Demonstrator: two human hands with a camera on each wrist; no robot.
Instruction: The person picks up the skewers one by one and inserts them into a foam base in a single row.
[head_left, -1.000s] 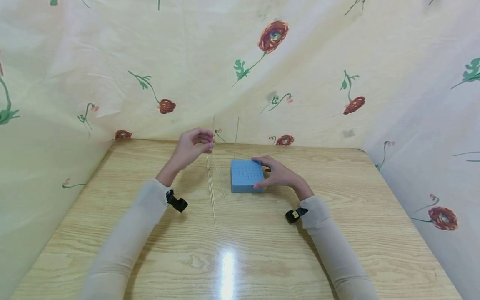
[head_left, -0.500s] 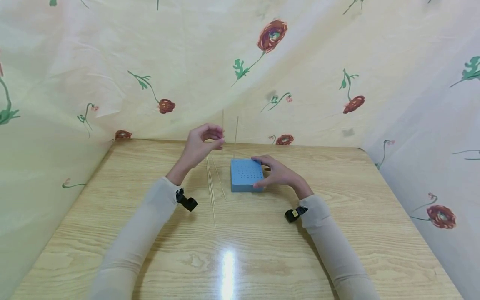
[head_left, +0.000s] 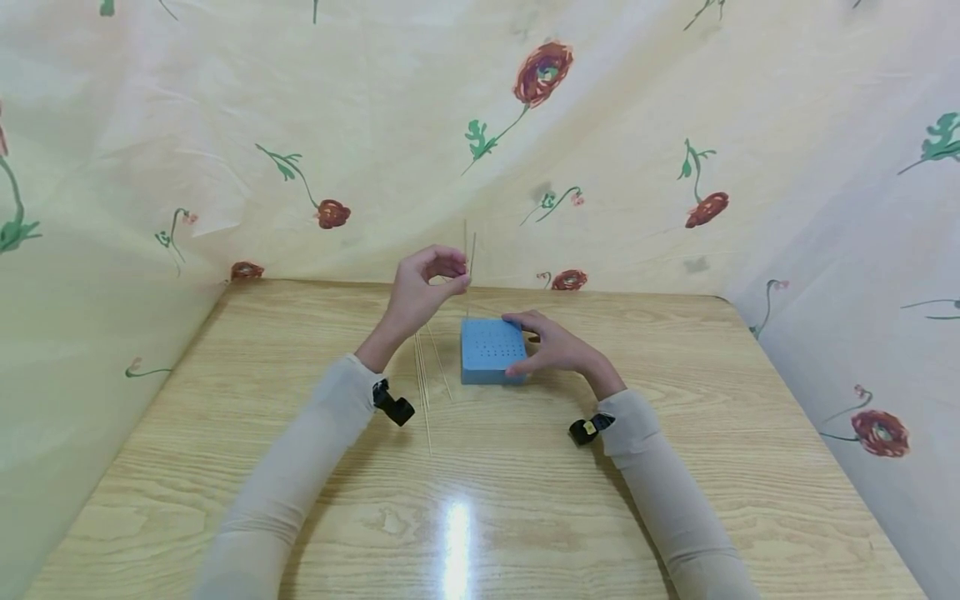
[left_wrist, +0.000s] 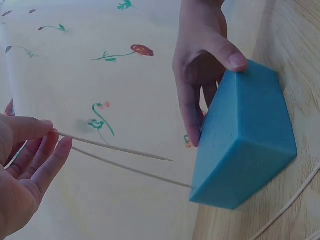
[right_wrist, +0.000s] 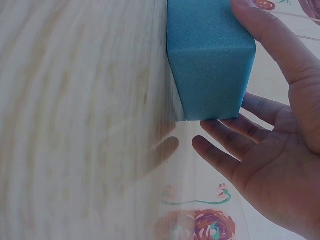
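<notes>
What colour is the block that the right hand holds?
The block is blue; its colour shows best in the head view.

Can count two hands (head_left: pixel 426 290) (head_left: pixel 561 347), two wrist cameras (head_left: pixel 393 406), one blue block (head_left: pixel 492 350) and one bench (head_left: pixel 540 500). Can make out at least five thin sticks (left_wrist: pixel 130 150).

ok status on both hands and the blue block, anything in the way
Right hand gripping blue block. Left hand pinching thin stick, tip clear of block. Standing stick at block's corner, possibly in the way.
</notes>
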